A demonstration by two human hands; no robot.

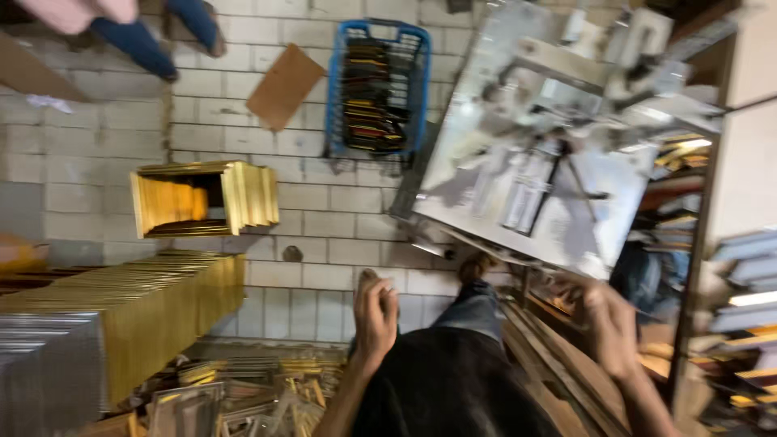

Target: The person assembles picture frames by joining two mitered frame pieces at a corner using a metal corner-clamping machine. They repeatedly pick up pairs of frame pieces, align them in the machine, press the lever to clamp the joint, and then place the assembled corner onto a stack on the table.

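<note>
- Left hand point(375, 311): raised over the knee, fingers curled shut, nothing visibly held.
- Right hand point(609, 324): blurred, fingers' state unclear, just under the tilted metal table point(486, 178) edge.
- Gold frame stack point(162, 303) well left.

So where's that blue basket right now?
In the head view the blue basket sits on the tiled floor at top centre, between a brown cardboard piece and the grey machine table.

A flat brown cardboard sheet point(284, 86) lies tilted on the pale tiled floor just left of the blue crate point(377, 87). No labels, signs or screens are clear enough to make out through the blur.
</note>
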